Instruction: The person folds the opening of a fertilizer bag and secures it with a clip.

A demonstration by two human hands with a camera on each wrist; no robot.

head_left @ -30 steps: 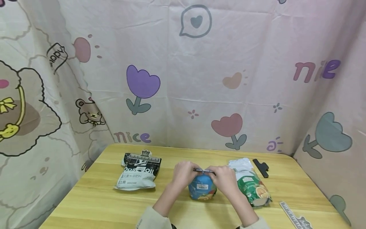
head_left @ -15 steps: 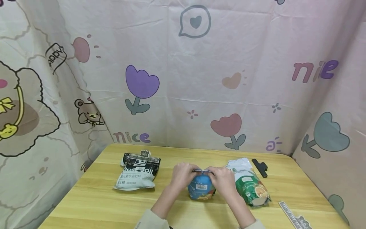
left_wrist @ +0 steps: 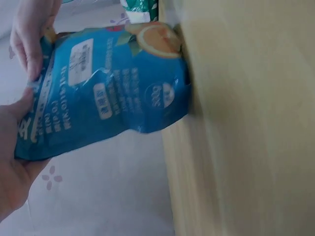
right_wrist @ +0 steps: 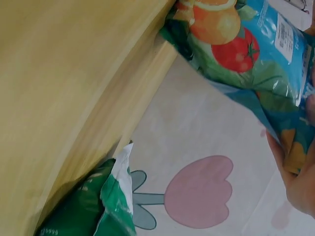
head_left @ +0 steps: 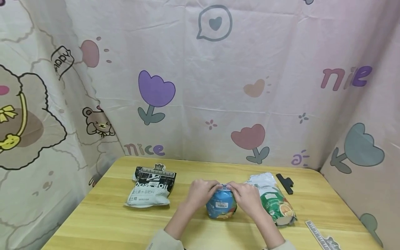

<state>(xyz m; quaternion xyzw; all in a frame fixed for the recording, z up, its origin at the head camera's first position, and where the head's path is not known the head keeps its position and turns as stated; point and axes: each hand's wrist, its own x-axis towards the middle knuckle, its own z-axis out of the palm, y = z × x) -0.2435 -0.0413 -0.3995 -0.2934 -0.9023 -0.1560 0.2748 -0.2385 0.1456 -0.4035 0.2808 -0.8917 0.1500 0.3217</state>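
Blue bag (head_left: 221, 205), one, printed with fruit and a white barcode label, standing upright at the middle of the surface (head_left: 103, 222), its top edge between the two hands and its body below them. Left grip (head_left: 200, 191), a bare hand, pinching the left end of that top edge; the left wrist view shows the thumb on the label side and the rest of the hand behind. Right grip (head_left: 248, 195), a bare hand, pinching the right end of the same edge, near its mate. Sleeves (head_left: 165, 240), light-coloured, two, at the bottom of the head view. Green bag (head_left: 275, 205), one, with a white upper part and a fruit print, lying on the surface just beside the right grip, on its outer side. Black clip (head_left: 285, 183), one, lying beyond the green bag's far right side. Grey clip (head_left: 322, 236), one, long and ruler-like, lying at the near right, apart from the bags. Black and white bag (head_left: 150, 189), one, lying well to the left of the blue bag, with a patterned clip (head_left: 157, 172) across its top. Curtain (head_left: 200, 86), pale, printed with tulips, hearts and bears, hanging behind the surface.
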